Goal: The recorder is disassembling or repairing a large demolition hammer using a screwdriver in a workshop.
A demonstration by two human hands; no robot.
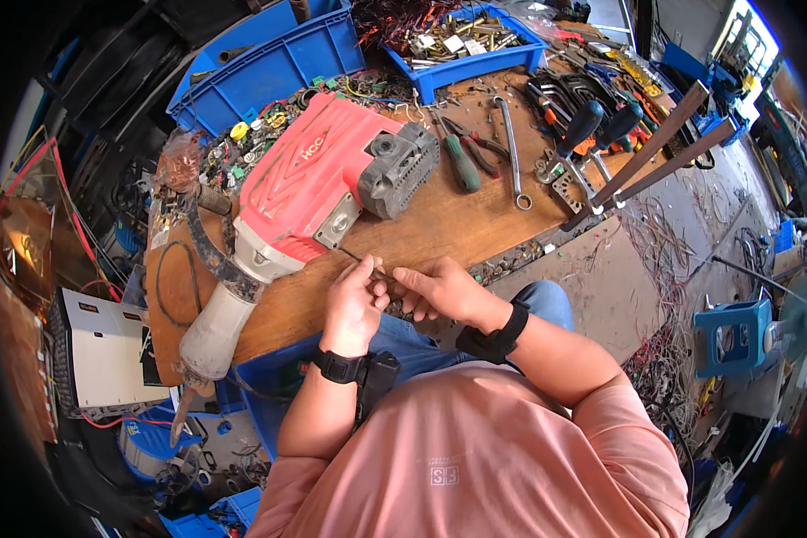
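Note:
A red and grey demolition hammer lies aslant on the wooden workbench, its chisel jutting past the near left edge. Just below its body, my left hand pinches a thin dark strand between thumb and fingers. Whether the strand is a cord or a rod I cannot tell. My right hand meets the left fingertips, its thumb and fingers closed around the same spot. What lies between the right fingers is mostly hidden. Both hands are held over the bench's near edge, above my lap.
Behind the hammer stand a blue crate and a blue tray of brass-coloured parts. A green screwdriver, pliers and a combination wrench lie to the right, beside a clamp-like tool with long bars. A blue stool stands far right.

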